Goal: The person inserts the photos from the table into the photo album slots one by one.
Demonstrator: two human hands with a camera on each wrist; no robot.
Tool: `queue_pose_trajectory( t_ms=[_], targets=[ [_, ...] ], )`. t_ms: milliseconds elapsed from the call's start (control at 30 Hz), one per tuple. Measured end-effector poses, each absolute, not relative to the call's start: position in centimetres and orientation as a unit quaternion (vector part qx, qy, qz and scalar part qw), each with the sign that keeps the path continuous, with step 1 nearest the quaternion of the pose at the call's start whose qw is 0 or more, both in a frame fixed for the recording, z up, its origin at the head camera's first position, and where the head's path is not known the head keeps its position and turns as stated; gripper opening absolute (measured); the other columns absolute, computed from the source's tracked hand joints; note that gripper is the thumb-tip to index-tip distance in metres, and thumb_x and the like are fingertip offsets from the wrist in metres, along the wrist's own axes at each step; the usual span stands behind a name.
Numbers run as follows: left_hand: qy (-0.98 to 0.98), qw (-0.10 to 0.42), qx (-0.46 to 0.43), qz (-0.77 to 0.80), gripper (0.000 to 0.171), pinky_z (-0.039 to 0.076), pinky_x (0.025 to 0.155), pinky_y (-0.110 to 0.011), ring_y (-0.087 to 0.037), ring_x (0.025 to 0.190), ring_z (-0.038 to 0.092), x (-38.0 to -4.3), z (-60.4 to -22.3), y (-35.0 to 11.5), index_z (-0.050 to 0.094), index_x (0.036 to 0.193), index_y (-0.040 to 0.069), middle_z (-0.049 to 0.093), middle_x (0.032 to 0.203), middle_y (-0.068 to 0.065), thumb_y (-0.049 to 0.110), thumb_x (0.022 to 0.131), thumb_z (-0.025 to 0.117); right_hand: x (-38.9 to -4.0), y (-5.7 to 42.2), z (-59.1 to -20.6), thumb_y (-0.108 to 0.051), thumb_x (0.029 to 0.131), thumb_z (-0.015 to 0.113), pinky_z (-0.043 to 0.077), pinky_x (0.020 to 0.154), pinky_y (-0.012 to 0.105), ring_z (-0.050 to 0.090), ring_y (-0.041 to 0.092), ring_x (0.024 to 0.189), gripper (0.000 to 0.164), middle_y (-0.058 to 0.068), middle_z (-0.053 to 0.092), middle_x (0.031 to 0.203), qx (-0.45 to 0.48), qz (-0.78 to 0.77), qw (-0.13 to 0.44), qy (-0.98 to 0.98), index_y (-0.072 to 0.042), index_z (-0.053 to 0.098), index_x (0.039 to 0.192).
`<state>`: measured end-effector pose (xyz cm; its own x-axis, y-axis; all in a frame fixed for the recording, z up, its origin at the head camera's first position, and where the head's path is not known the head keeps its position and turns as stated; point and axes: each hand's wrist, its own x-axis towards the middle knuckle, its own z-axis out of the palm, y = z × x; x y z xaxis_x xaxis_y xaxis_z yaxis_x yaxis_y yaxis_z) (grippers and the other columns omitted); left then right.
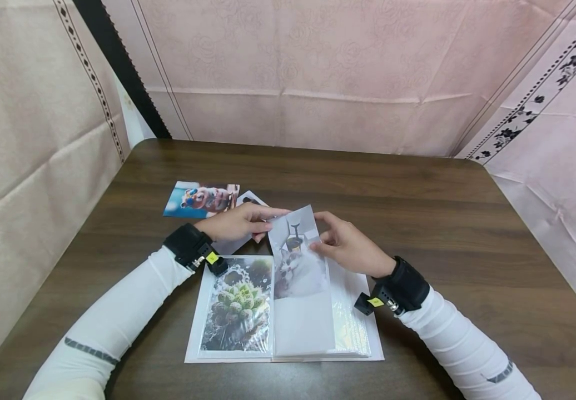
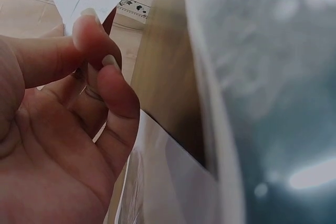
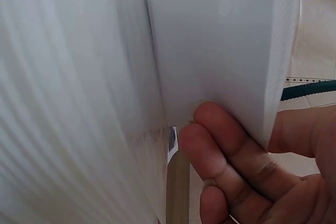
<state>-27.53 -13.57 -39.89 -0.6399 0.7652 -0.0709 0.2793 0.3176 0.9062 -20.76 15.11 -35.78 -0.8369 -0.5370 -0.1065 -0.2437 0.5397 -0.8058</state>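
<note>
pinching: the left hand (image 1: pixel 243 221) and right hand (image 1: pixel 350 244) hold the grey photo (image 1: pixel 300 275) between them.
left hand: thumb and forefinger drawn nearly together at the photo's upper left edge.
right hand: thumb on the front and fingers on the back, gripping at the right edge, with only a thin gap.
grey photo: above the right side of the open album (image 1: pixel 195 340), its top reaching past the album's far edge; how far its lower part sits inside a pocket, i cannot tell.
album: lying open on the desk (image 1: pixel 433 222), between the left and right edges, well apart from the far edge.
left page: a succulent photo (image 1: pixel 240 305) under shiny clear film.
loose photos: toward the desk's far left corner, a blue photo (image 1: pixel 198 201) overlaps a tilted photo (image 1: pixel 230 246) partly covered by the left hand.
wrists: black straps (image 1: pixel 408 283) over white sleeves (image 1: pixel 123 300).
</note>
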Motion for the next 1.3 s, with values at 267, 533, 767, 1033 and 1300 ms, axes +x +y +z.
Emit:
queue_pose_trajectory(
  t_ms=[267, 533, 767, 1033, 1300],
  targets=[
    [0.766, 0.262, 0.348, 0.473, 0.048, 0.046, 0.072, -0.033, -0.033, 0.07, 0.052, -27.57, -40.04, -13.53, 0.042, 0.155, 0.018, 0.05, 0.075, -0.006, 0.011, 0.108, 0.047, -20.68, 15.25, -35.75, -0.008, 0.096, 0.069, 0.048, 0.078, 0.028, 0.066, 0.017, 0.087, 0.079, 0.011, 0.076, 0.099, -0.244, -0.416, 0.154, 0.863, -0.006, 0.022, 0.16],
    [0.767, 0.274, 0.344, 0.467, 0.047, 0.047, 0.071, -0.032, -0.034, 0.073, 0.052, -27.4, -39.99, -13.42, 0.044, 0.154, 0.02, 0.051, 0.084, -0.007, 0.011, 0.108, 0.047, -20.78, 15.23, -35.87, -0.006, 0.095, 0.069, 0.045, 0.069, 0.024, 0.062, 0.016, 0.077, 0.083, 0.007, 0.073, 0.085, -0.258, -0.422, 0.145, 0.857, -0.009, 0.02, 0.161],
    [0.766, 0.277, 0.343, 0.468, 0.047, 0.049, 0.072, -0.032, -0.032, 0.075, 0.053, -27.38, -40.06, -13.42, 0.044, 0.154, 0.019, 0.054, 0.09, -0.01, 0.011, 0.108, 0.047, -20.78, 15.21, -35.85, -0.006, 0.094, 0.07, 0.044, 0.068, 0.023, 0.063, 0.017, 0.082, 0.081, 0.011, 0.076, 0.094, -0.249, -0.423, 0.148, 0.859, -0.007, 0.022, 0.16],
    [0.768, 0.271, 0.348, 0.464, 0.047, 0.051, 0.074, -0.031, -0.028, 0.078, 0.058, -27.48, -40.07, -13.49, 0.044, 0.154, 0.017, 0.06, 0.101, -0.011, 0.01, 0.108, 0.047, -20.77, 15.2, -35.91, -0.006, 0.094, 0.071, 0.044, 0.069, 0.025, 0.063, 0.017, 0.083, 0.078, 0.011, 0.076, 0.095, -0.241, -0.425, 0.15, 0.86, -0.009, 0.025, 0.158],
    [0.778, 0.258, 0.352, 0.453, 0.044, 0.05, 0.072, -0.032, -0.03, 0.073, 0.058, -27.55, -40.19, -13.44, 0.048, 0.151, 0.016, 0.057, 0.086, -0.01, 0.01, 0.108, 0.047, -20.83, 15.18, -35.99, -0.004, 0.094, 0.07, 0.044, 0.069, 0.025, 0.063, 0.017, 0.082, 0.077, 0.011, 0.076, 0.093, -0.242, -0.436, 0.155, 0.853, -0.008, 0.026, 0.156]
  ],
)
